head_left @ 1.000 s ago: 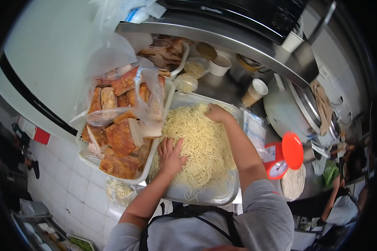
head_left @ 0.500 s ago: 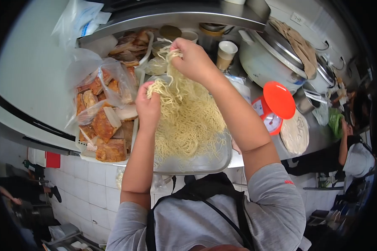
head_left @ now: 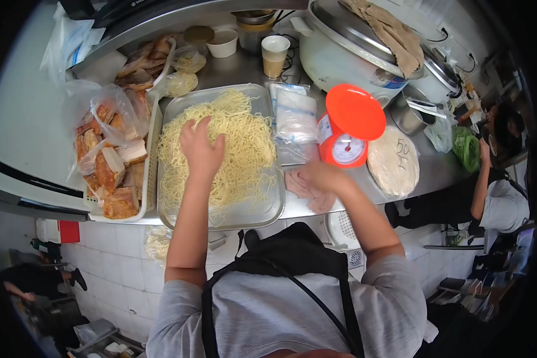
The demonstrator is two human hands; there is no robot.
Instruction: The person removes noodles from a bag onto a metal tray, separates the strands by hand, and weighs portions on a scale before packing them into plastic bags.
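Observation:
Pale yellow noodles (head_left: 238,155) lie loosely heaped over a metal tray (head_left: 259,212). My left hand (head_left: 201,148) is over the left part of the noodles with its fingers spread, and whether the fingertips touch them is hard to tell. To the right of the tray, my right hand (head_left: 322,177) is smeared by motion above a pink cloth (head_left: 309,194) at the counter's front edge. Its fingers cannot be made out. Packs of clear plastic bags (head_left: 295,116) lie just beyond that hand, beside a red dial scale (head_left: 347,128).
Left of the tray stands a white basket (head_left: 152,161) of browned meat slabs (head_left: 110,170). A cup (head_left: 275,56) and a large lidded pot (head_left: 352,56) stand behind. A round wrapped stack (head_left: 394,161) sits right of the scale. Another person's arm (head_left: 482,179) is at far right.
Both hands held noodles lifted above the tray; those noodles are down in it now. My left hand has opened, my right hand has moved right to the cloth, and the view has shifted.

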